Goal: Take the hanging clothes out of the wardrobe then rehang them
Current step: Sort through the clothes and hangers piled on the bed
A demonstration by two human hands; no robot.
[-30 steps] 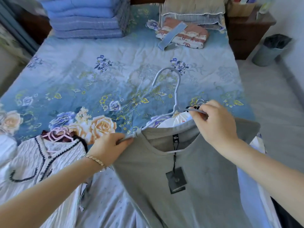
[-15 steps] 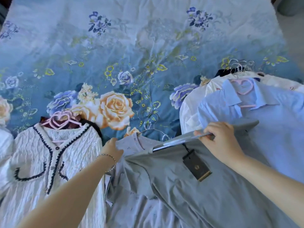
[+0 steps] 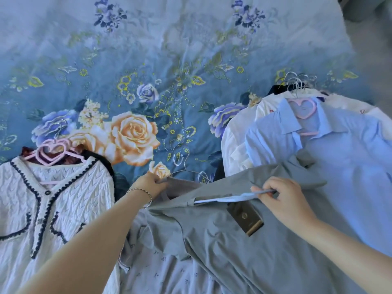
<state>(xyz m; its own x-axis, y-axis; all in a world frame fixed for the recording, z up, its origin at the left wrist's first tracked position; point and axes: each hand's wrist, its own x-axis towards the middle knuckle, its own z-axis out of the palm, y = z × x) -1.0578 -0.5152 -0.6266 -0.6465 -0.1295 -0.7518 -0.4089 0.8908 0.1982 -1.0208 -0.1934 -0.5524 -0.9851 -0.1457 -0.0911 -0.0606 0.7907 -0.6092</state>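
Note:
A grey T-shirt [image 3: 244, 251] with a dark tag [image 3: 246, 217] lies across the near part of the bed. My left hand [image 3: 148, 183] pinches its left shoulder. My right hand [image 3: 282, 198] grips one end of a pale blue hanger [image 3: 229, 197] that sticks out of the shirt's neck opening. A thin wire hanger [image 3: 182, 164] lies just behind the shirt on the floral bedspread [image 3: 169, 71].
A white knit cardigan [image 3: 42, 209] on pink heart hangers [image 3: 49, 154] lies at the left. At the right is a pile of hung clothes topped by a light blue shirt [image 3: 343, 166] with a pink hanger; several wire hooks [image 3: 297, 81] stick out behind it.
The grey shirt has come down from being held up in front of me onto the bed. The hanger has tipped flat and slid partly out of the neck. My view has dropped toward the bed.

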